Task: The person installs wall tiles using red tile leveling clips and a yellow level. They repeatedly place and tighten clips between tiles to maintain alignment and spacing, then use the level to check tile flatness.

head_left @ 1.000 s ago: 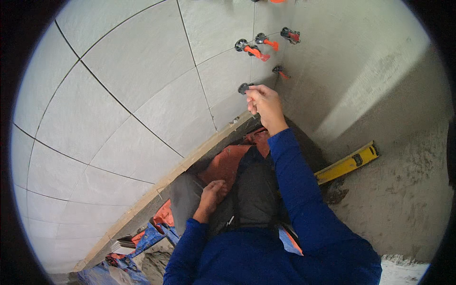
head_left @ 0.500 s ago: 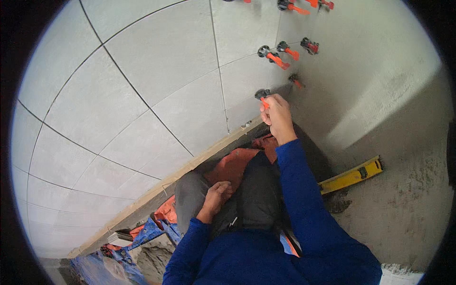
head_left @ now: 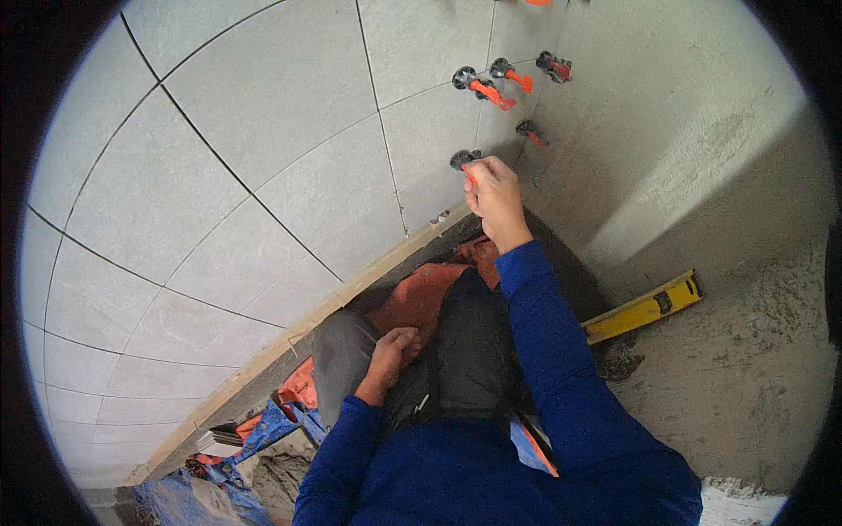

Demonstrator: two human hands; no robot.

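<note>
My right hand [head_left: 494, 197] reaches up to the grey tiled wall, its fingers closed on the orange handle of a tile leveling clip [head_left: 461, 160]. The clip's round black cap sits against the tiles near the corner; my fingers cover much of its handle. Above it are more tile leveling clips, one [head_left: 465, 78] with its orange handle pointing down to the right, another [head_left: 500, 68] beside it. A smaller one [head_left: 527, 129] is close to the corner. My left hand [head_left: 390, 359] rests on my thigh, fingers curled together, with nothing visible in them.
A wooden batten [head_left: 254, 368] runs along the tiles' lower edge. On the right, a yellow spirit level [head_left: 645, 309] lies at the rough grey plastered wall [head_left: 693, 175]. Blue and orange sheeting [head_left: 197, 491] and a stack of tile pieces [head_left: 219, 441] are at the lower left.
The whole view has shifted slightly, so the wall and clips appear further up and left. My right hand keeps its grip on the clip's handle; my left hand stays on my thigh.
</note>
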